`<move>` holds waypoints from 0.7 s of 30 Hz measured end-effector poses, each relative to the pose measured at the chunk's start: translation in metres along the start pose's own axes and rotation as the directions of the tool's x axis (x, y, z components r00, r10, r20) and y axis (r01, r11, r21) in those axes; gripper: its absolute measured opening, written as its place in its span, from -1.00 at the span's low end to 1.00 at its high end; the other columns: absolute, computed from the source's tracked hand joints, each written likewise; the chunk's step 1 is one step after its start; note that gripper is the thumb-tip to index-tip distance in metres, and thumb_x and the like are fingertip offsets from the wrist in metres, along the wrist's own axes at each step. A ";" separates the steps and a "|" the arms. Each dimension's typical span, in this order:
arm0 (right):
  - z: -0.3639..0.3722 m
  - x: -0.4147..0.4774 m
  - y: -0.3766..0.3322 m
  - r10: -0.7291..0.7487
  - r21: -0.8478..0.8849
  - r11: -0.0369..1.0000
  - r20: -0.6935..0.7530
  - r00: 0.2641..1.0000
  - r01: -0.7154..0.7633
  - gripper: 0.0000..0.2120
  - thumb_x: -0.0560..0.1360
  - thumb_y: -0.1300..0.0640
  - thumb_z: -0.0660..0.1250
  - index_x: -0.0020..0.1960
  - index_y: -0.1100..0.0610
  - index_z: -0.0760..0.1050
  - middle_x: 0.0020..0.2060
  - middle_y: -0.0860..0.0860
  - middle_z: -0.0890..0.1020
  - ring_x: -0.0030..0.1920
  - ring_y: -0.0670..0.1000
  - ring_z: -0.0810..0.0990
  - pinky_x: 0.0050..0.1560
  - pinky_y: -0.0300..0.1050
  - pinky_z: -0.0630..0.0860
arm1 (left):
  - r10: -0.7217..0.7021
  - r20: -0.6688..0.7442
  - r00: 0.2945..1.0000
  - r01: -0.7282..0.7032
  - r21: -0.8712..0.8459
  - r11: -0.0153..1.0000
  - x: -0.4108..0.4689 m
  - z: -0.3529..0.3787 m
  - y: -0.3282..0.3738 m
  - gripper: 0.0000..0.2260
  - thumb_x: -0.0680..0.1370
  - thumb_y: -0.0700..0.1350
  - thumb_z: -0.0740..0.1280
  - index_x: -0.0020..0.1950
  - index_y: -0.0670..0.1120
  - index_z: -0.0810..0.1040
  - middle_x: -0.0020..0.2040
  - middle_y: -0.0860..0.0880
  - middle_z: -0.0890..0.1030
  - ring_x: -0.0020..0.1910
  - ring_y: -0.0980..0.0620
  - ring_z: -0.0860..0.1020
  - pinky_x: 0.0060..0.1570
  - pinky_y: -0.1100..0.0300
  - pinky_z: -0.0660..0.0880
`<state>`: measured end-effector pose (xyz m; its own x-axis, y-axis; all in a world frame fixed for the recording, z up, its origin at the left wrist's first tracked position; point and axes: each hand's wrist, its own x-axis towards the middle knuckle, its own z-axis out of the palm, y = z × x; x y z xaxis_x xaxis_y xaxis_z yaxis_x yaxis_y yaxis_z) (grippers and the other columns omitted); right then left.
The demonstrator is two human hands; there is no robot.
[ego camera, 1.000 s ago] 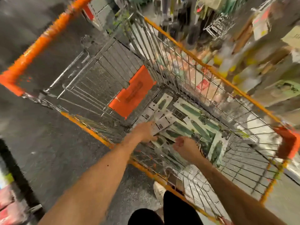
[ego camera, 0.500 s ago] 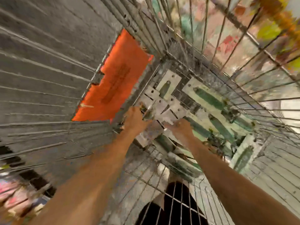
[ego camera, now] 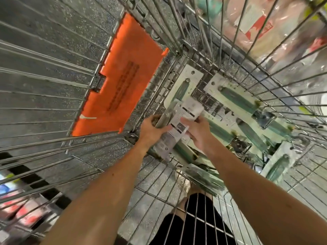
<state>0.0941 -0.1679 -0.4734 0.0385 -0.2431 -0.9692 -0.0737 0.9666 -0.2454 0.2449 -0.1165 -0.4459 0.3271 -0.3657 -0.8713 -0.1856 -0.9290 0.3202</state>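
Observation:
Both my arms reach down into a wire shopping cart (ego camera: 194,55). My left hand (ego camera: 150,129) and my right hand (ego camera: 198,133) together hold a stack of white carded packs (ego camera: 178,121), label side up, just above the cart's floor. The left hand grips the stack's left edge and the right hand's fingers curl round its right edge. Several more carded packs with green handled tools (ego camera: 237,99) lie flat on the cart's floor to the right and beyond the hands.
An orange plastic flap (ego camera: 120,82) lies against the cart's far-left wire wall. Wire walls close in on every side. Store shelves with packaged goods (ego camera: 261,25) show through the wires at upper right. Speckled grey floor lies below.
The camera has dropped deep into the cart. Both hands have closed round a stack of packs and lifted it slightly off the pile.

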 end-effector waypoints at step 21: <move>-0.026 -0.092 -0.044 -0.105 0.212 0.975 0.167 0.980 0.069 -0.66 0.56 0.19 0.34 0.29 0.30 0.47 0.14 0.24 0.65 0.14 0.25 0.63 0.22 0.32 0.50 | 0.039 0.179 0.983 0.026 -0.347 0.938 -0.080 -0.034 0.049 -0.16 0.23 0.20 0.62 0.42 -0.08 0.45 0.26 0.03 0.62 0.26 0.05 0.56 0.38 -0.06 0.41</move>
<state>0.0678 -0.1904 -0.3736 0.2121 -0.3267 -0.9210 0.1419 0.9428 -0.3017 0.2408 -0.1344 -0.3478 0.1486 -0.3859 -0.9105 0.1556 -0.9001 0.4069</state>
